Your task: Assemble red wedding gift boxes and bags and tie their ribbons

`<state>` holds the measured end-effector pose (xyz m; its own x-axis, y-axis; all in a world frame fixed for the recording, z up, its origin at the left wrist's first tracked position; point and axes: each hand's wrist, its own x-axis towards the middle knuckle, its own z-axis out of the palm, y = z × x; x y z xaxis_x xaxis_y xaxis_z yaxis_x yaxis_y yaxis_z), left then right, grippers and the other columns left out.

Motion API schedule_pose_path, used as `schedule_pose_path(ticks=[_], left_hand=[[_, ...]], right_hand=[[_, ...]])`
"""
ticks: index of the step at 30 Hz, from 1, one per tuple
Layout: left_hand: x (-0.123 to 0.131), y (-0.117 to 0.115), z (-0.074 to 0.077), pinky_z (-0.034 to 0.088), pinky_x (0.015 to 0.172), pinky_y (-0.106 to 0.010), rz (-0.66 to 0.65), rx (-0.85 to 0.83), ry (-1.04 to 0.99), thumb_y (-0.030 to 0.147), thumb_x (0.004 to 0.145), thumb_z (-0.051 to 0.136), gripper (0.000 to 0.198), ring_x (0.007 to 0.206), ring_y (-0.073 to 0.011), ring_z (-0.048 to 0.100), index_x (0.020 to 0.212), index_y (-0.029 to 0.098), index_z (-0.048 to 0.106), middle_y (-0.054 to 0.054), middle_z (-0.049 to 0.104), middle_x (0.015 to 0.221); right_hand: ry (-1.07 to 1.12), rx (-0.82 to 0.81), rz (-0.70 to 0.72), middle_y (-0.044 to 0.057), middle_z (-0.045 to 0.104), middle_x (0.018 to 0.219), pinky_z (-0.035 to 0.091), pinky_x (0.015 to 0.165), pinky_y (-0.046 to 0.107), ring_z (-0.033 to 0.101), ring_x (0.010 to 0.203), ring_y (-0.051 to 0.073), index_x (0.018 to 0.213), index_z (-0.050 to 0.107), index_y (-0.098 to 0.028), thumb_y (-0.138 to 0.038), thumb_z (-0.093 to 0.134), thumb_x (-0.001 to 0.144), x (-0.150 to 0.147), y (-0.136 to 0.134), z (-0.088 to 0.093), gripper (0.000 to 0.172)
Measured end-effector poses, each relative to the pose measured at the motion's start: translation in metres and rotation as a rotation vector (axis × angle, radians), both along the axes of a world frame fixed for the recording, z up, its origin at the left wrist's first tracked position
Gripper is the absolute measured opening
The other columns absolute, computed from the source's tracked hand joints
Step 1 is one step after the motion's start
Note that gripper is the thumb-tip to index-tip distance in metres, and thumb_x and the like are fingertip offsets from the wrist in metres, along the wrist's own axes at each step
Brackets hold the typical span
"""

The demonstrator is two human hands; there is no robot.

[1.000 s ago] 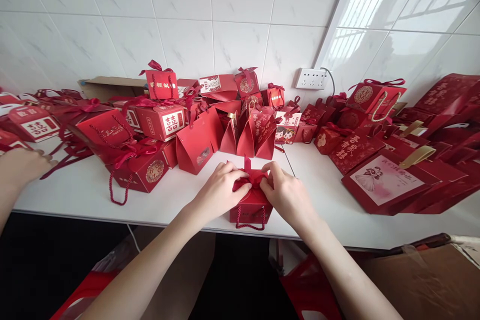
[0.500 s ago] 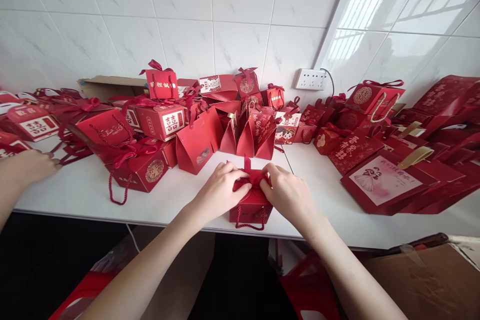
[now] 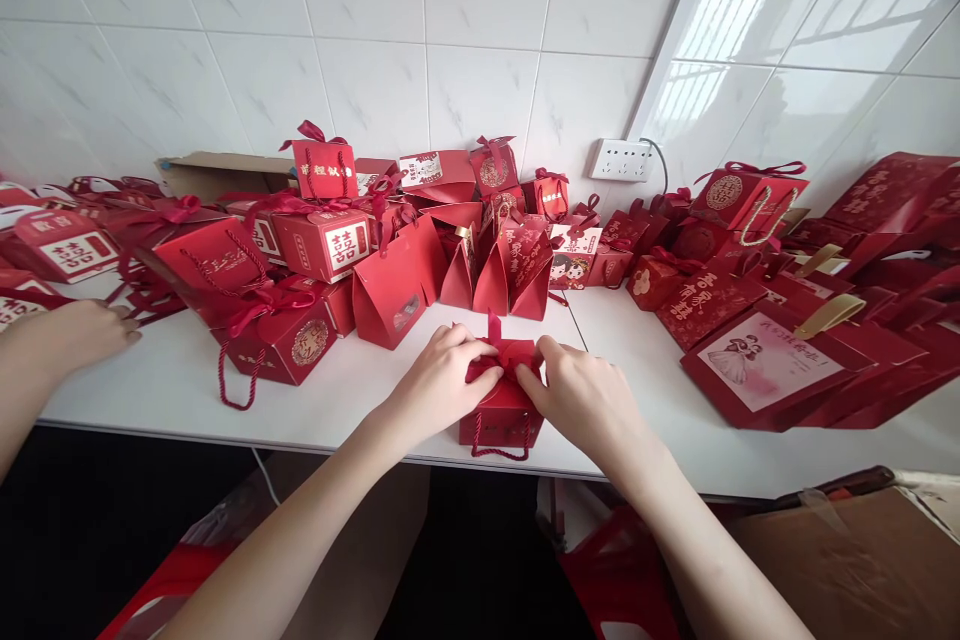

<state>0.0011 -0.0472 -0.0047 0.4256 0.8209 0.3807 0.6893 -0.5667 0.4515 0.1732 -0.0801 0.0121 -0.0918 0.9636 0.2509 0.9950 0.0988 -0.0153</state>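
A small red gift box (image 3: 501,428) with a twisted rope handle stands near the table's front edge. Across its top lies a red ribbon (image 3: 513,354), gathered in the middle, with one end sticking up behind. From the left side my left hand (image 3: 448,378) pinches the ribbon, thumb toward the centre. My right hand (image 3: 581,390) closes on the ribbon's other side, thumb pointing inward. The fingertips partly hide the ribbon, so its exact knot or loop cannot be made out.
Red gift boxes, such as a ribboned one (image 3: 289,345), crowd the table (image 3: 375,400) at left and back. Red bags (image 3: 765,365) stand at right. Another person's hand (image 3: 86,332) rests at far left. A cardboard box (image 3: 862,550) sits lower right; a power strip (image 3: 622,160) hangs on the wall.
My right thumb and fingers have shifted slightly on the ribbon, showing more of its middle. My left hand stays in place. The other person's hand has moved a little to the right.
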Motion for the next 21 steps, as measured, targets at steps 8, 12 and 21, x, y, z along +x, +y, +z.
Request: schedule_pose_path(ticks=[8,12,21], left_hand=[[0.001,-0.002,0.004,0.051,0.094,-0.041,0.019,-0.054,0.039,0.026,0.087,0.059,0.024,0.101,-0.0257,0.060,0.106,0.016,0.070,-0.008,0.064,0.099],[0.001,-0.002,0.003,0.052,0.094,-0.041,0.020,-0.056,0.023,0.026,0.086,0.059,0.024,0.100,-0.0254,0.060,0.106,0.017,0.070,-0.008,0.064,0.098],[0.001,-0.002,-0.002,0.051,0.089,-0.038,-0.007,-0.052,-0.116,0.027,0.085,0.059,0.026,0.096,-0.0219,0.059,0.110,0.021,0.064,-0.005,0.062,0.095]], right_hand=[[-0.020,-0.035,-0.106,0.007,0.069,0.074,0.017,0.046,0.026,0.066,0.059,0.023,0.082,0.056,-0.017,-0.023,0.053,0.087,-0.004,-0.003,0.000,0.008],[0.050,-0.120,-0.076,0.005,0.065,0.064,0.022,0.048,0.025,0.061,0.057,0.020,0.076,0.055,-0.019,-0.026,0.053,0.089,0.002,-0.007,0.005,0.014],[0.640,-0.269,0.159,-0.004,0.040,0.048,0.029,0.045,0.023,0.036,0.045,0.011,0.057,0.044,-0.021,-0.070,0.039,0.087,0.032,0.001,-0.002,0.058]])
